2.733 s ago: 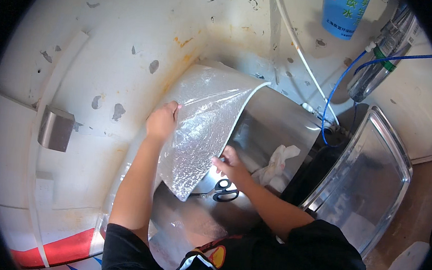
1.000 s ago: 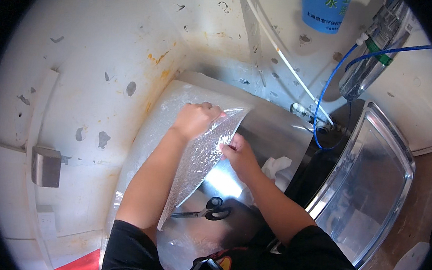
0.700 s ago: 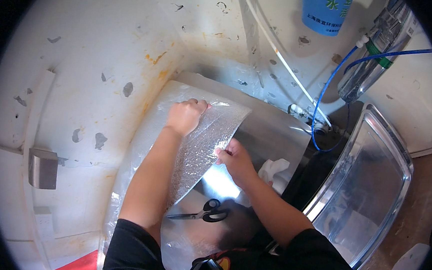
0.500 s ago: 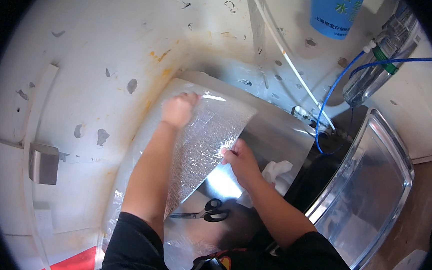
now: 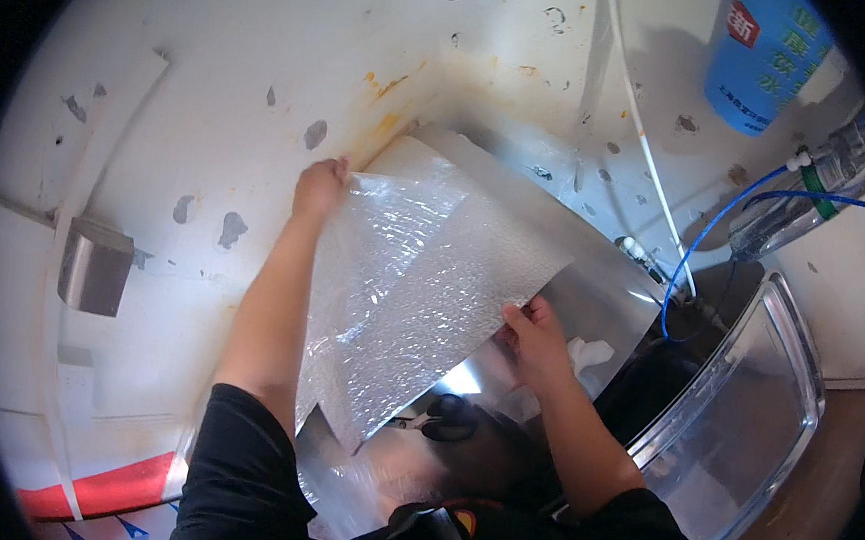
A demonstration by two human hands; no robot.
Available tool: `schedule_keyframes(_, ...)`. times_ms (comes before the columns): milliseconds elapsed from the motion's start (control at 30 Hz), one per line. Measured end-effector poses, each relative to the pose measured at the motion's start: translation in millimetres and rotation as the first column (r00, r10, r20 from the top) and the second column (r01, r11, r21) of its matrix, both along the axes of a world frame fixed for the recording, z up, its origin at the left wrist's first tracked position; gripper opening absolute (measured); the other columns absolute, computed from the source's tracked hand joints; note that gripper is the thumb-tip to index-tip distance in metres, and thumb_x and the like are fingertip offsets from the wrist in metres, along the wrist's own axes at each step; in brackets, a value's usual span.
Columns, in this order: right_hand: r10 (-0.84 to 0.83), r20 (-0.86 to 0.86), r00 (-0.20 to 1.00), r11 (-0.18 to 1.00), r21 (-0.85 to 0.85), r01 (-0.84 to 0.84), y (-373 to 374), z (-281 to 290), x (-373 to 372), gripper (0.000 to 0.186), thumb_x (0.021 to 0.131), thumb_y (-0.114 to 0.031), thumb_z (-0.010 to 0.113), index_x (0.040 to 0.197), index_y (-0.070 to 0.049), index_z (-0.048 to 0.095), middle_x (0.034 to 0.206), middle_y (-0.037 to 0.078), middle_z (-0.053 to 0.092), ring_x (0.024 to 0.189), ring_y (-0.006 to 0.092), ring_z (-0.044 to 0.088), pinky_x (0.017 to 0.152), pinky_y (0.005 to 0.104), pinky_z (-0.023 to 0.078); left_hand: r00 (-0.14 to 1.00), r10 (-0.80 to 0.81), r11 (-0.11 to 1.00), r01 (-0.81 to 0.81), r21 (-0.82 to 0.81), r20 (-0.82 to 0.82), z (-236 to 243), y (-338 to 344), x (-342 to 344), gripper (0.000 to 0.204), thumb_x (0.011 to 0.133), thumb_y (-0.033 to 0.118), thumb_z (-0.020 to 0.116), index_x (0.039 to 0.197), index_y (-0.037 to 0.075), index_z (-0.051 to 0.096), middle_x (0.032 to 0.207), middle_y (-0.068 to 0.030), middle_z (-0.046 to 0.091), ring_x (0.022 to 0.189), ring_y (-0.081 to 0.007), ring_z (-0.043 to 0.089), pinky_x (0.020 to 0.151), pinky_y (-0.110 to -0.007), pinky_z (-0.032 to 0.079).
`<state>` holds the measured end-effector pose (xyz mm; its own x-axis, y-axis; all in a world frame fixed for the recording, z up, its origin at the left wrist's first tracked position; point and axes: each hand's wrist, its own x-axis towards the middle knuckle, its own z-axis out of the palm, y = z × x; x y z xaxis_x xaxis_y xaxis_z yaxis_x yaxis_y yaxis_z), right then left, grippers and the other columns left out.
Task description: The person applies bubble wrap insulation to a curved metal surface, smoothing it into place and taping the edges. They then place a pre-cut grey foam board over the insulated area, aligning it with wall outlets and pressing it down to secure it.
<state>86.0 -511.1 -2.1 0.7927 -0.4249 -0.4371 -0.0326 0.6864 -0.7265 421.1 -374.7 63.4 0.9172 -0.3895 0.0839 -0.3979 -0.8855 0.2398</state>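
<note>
A sheet of clear bubble wrap (image 5: 430, 300) stretches between my two hands over a shiny metal surface. My left hand (image 5: 320, 184) pinches its far left corner, lifted close to the white wall. Lower down, my right hand (image 5: 536, 339) grips the right edge between thumb and fingers. Under the sheet's near edge lie black-handled scissors (image 5: 450, 418), their blades mostly hidden by the wrap. Just right of my right hand is a crumpled white tissue or cloth (image 5: 590, 355).
A clear bin with a metallic rim (image 5: 743, 412) stands at the right. White and blue tubes run to a clear filter canister (image 5: 808, 211) beneath a blue cylinder (image 5: 768, 63). A metal box (image 5: 97, 267) is fixed to the left wall.
My left hand has moved left, pulling the bubble wrap's corner up and outward, so more of the scissors is covered. The whole view has shifted, with the wall fittings now further right.
</note>
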Motion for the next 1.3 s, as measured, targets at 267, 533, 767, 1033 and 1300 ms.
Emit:
schedule_keyframes(267,-0.014,-0.081,0.997,0.995,-0.102,0.006,-4.3,-19.9,-5.3,0.016,0.088,-0.012,0.054,0.102,-0.006,0.051,0.087,0.003,0.056,0.071,0.0115,0.053,0.066,0.0267,0.046,0.918,-0.287,0.956,0.291,-0.028,-0.274,-1.2,-30.6,-36.5,0.085,0.073,0.071,0.046,0.127,0.005,0.043,0.125,-0.0239,0.044,0.119,-0.0354,0.041,0.098,-0.044,0.034)
schedule_keyframes(533,-0.053,-0.052,0.997,0.998,-0.025,0.052,0.9,3.9,-5.0,0.021,0.088,-0.017,0.055,0.104,-0.006,0.05,0.082,0.002,0.054,0.068,0.0114,0.053,0.065,0.0265,0.048,0.973,-0.031,0.969,0.086,0.233,-0.231,-19.6,-54.2,-61.8,0.104,0.068,0.069,0.056,0.14,0.007,0.015,0.138,-0.0301,0.021,0.122,-0.0431,0.034,0.098,-0.047,0.033)
schedule_keyframes(767,-0.207,-0.172,0.963,0.978,-0.069,0.198,11.4,10.1,-11.8,0.038,0.088,-0.02,0.056,0.119,-0.007,0.037,0.083,0.003,0.049,0.069,0.0114,0.051,0.064,0.0276,0.048,0.769,0.202,0.979,-0.134,0.156,-0.606,24.3,17.0,-98.0,0.106,0.066,0.069,0.059,0.133,-0.005,0.025,0.093,-0.02,0.059,0.091,-0.0245,0.058,0.079,-0.037,0.046)
schedule_keyframes(1033,-0.261,-0.057,0.964,0.961,0.077,0.265,31.9,-6.9,-12.2,0.044,0.09,-0.037,0.05,0.12,-0.009,0.036,0.096,0.007,0.053,0.074,0.0147,0.055,0.065,0.0305,0.048,0.769,-0.145,0.987,0.072,-0.142,-0.622,-4.9,42.3,-148.0,0.047,0.081,0.044,0.059,0.101,0.001,0.055,0.077,-0.0172,0.062,0.076,-0.0305,0.061,0.066,-0.04,0.046)
schedule_keyframes(1300,0.23,-0.155,0.961,0.97,0.11,-0.215,82.9,31.8,-16.9,0.041,0.087,-0.041,0.053,0.098,-0.001,0.051,0.077,0.008,0.057,0.059,0.0149,0.056,0.055,0.0266,0.046,0.934,-0.281,0.959,0.281,-0.029,-0.219,1.9,37.7,-156.3,0.035,0.09,0.036,0.047,0.085,0.002,0.052,0.063,-0.0191,0.057,0.061,-0.0371,0.057,0.059,-0.043,0.044)
